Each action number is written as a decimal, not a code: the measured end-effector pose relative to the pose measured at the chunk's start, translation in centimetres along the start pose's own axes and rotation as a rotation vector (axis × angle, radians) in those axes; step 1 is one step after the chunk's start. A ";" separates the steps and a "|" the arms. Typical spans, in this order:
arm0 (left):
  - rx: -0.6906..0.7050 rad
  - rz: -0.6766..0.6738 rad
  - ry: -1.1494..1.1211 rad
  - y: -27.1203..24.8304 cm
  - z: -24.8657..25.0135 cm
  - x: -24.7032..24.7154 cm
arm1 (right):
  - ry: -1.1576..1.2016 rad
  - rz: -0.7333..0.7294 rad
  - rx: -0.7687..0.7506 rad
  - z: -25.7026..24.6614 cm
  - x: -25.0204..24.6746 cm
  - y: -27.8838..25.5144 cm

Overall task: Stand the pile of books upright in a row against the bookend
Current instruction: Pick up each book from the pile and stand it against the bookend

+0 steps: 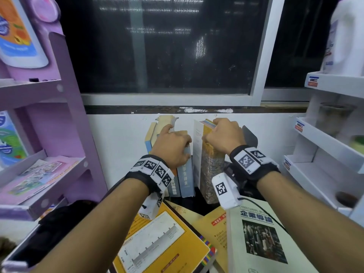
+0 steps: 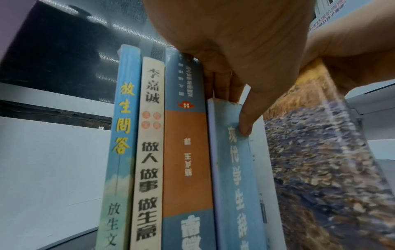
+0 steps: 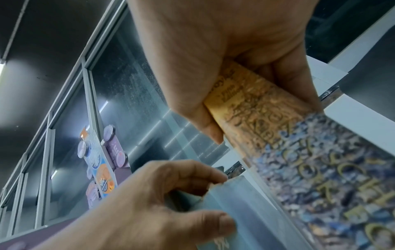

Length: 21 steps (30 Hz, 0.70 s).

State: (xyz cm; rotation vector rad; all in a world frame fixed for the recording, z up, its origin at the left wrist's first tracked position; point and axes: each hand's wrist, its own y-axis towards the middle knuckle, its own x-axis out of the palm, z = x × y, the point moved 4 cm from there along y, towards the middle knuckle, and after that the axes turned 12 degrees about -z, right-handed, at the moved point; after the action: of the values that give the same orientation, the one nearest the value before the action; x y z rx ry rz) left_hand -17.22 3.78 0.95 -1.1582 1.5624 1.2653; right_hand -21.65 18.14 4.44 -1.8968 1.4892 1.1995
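Observation:
Several books stand upright on the black tabletop by the wall. My left hand (image 1: 177,143) is on top of them and pinches the light blue book (image 2: 230,169), fingers behind it, thumb (image 2: 245,125) on its spine. To its left stand a blue-and-orange spine (image 2: 186,152), a cream spine (image 2: 149,152) and a pale blue spine (image 2: 121,135). My right hand (image 1: 214,133) grips the top of the thick mottled book (image 1: 211,174), which stands beside the black bookend (image 1: 251,137). A gap separates it from the light blue book. A yellow book (image 1: 161,237), a tan book (image 1: 216,227) and a pale green book (image 1: 262,243) lie flat in front.
A purple shelf unit (image 1: 59,119) holding leaflets stands at the left. White shelves (image 1: 325,146) with jars and a bottle stand at the right. A dark window (image 1: 163,46) and a white wall are behind the books. A black object (image 1: 49,229) lies at the front left.

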 end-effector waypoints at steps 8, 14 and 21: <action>0.000 0.019 0.003 -0.2 0.1 0.1 | -0.092 0.033 -0.044 -1.6 2.5 -0.9; 0.012 0.026 0.031 -0.4 0.1 0.2 | -0.112 0.044 -0.061 -0.5 3.2 -1.3; 0.027 0.023 0.015 -0.5 0.0 0.1 | -0.155 -0.122 -0.286 0.0 3.8 -2.3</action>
State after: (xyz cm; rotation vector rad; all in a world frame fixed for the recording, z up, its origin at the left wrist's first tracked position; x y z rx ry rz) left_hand -16.75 3.76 0.76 -1.1378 1.6029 1.2500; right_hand -19.29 16.77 0.86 -1.9882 1.1541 1.5294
